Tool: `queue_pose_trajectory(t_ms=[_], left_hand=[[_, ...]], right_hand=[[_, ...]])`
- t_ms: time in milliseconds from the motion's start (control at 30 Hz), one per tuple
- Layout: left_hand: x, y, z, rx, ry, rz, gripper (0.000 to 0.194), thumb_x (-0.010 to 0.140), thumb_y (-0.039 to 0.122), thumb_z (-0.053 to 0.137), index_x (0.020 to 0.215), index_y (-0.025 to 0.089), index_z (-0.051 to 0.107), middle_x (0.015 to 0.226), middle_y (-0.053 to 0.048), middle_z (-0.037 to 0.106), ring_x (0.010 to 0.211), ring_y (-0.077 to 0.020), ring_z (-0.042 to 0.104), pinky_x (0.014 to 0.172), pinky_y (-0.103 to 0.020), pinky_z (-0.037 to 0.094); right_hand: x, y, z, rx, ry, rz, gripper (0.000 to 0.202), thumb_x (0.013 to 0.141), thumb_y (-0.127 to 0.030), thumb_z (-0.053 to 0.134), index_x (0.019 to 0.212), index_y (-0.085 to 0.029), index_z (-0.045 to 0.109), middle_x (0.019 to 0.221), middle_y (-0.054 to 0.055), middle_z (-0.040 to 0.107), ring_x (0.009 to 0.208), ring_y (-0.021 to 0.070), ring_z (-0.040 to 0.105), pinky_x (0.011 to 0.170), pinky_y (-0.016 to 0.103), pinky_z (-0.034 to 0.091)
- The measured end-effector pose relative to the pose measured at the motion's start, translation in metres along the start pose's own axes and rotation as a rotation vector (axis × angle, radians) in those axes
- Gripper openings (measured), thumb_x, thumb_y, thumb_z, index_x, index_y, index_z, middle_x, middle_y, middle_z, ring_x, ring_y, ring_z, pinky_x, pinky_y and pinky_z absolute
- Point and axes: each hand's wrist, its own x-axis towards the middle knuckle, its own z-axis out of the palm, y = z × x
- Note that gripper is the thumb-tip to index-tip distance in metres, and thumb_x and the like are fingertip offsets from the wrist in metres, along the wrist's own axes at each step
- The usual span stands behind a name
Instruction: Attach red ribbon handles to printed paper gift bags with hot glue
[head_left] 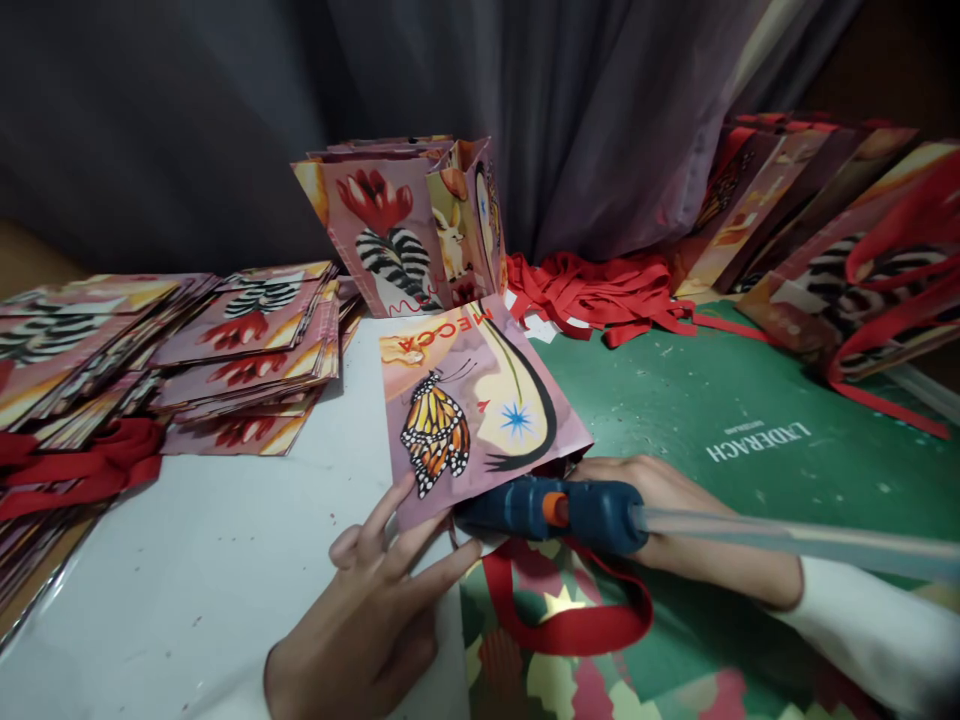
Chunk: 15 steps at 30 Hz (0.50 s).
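Closed around a blue hot glue gun [555, 508] with an orange part on its body, the right hand [664, 490] is partly hidden behind the tool, so how its fingers wrap the handle cannot be seen. Left-hand fingers are spread rather than curled; the left hand [382, 600] touches the near edge of the butterfly-printed MECCA paper bag [491, 400], and whether it also pinches anything beneath cannot be told. That bag lies tilted in front of the person, its lettering upside down, with the glue gun lying along its near edge and the nozzle out of sight. A translucent glue stick [780, 530] runs out of the gun's back end toward the right. Just below the gun, a red ribbon loop [577, 630] curves over a patterned surface in green, pink and cream. Beyond the MECCA bag stand upright paper bags [390, 230] printed with a tulip and zebra stripes, beside a heap of red ribbons [600, 290] on the green LÄDERACH surface [660, 390]. Stacks of flat paper bags [247, 340] rest on the left, near bundled red ribbon [97, 465] and the white work surface [292, 540]. More ribbon-handled bags [795, 220] lean at the right, and a dark curtain [450, 70] hangs behind.
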Motion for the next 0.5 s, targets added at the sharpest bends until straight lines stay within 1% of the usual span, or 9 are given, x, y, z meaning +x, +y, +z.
queue_pose_trajectory(t_ms=[133,200,300,400,500], left_hand=[[0.001,0.001,0.000,-0.009,0.018,0.008,0.078,0.067,0.012,0.050,0.141,0.035,0.048,0.144,-0.010,0.042,0.141,-0.0477,0.017,0.080,-0.046,0.039],[0.001,0.002,-0.001,-0.012,0.024,0.001,0.077,0.067,0.011,0.050,0.140,0.035,0.049,0.144,-0.009,0.043,0.142,-0.0470,0.017,0.081,-0.046,0.038],[0.001,0.003,-0.002,-0.021,0.025,-0.015,0.076,0.067,0.011,0.050,0.139,0.036,0.049,0.144,-0.008,0.044,0.143,-0.0456,0.017,0.082,-0.045,0.037],[0.002,0.003,-0.002,-0.034,0.039,-0.004,0.075,0.066,0.011,0.050,0.138,0.034,0.051,0.143,-0.009,0.046,0.144,-0.0451,0.015,0.080,-0.042,0.036],[0.002,0.003,-0.002,-0.043,0.050,0.011,0.073,0.066,0.010,0.049,0.136,0.030,0.052,0.145,-0.010,0.044,0.144,-0.0449,0.015,0.079,-0.041,0.035]], right_hand=[[-0.003,-0.004,-0.003,-0.013,0.006,0.020,0.012,0.074,-0.013,0.060,0.083,-0.020,0.062,0.079,-0.002,0.067,0.068,0.0134,0.060,0.063,0.024,0.038],[-0.005,-0.005,-0.005,-0.021,0.017,0.028,0.011,0.074,-0.013,0.061,0.082,-0.020,0.062,0.078,-0.002,0.067,0.068,0.0132,0.060,0.063,0.024,0.038],[-0.007,-0.006,-0.008,-0.015,0.020,0.023,0.003,0.077,-0.020,0.062,0.080,-0.019,0.061,0.076,0.000,0.066,0.066,0.0133,0.059,0.062,0.024,0.039],[-0.010,-0.003,-0.010,-0.036,0.017,0.030,0.008,0.081,-0.026,0.060,0.080,-0.019,0.060,0.075,0.000,0.065,0.064,0.0136,0.058,0.060,0.025,0.039],[-0.014,-0.001,-0.012,-0.097,0.038,0.033,0.008,0.081,-0.026,0.058,0.082,-0.019,0.061,0.076,0.000,0.066,0.065,0.0141,0.059,0.061,0.025,0.040]])
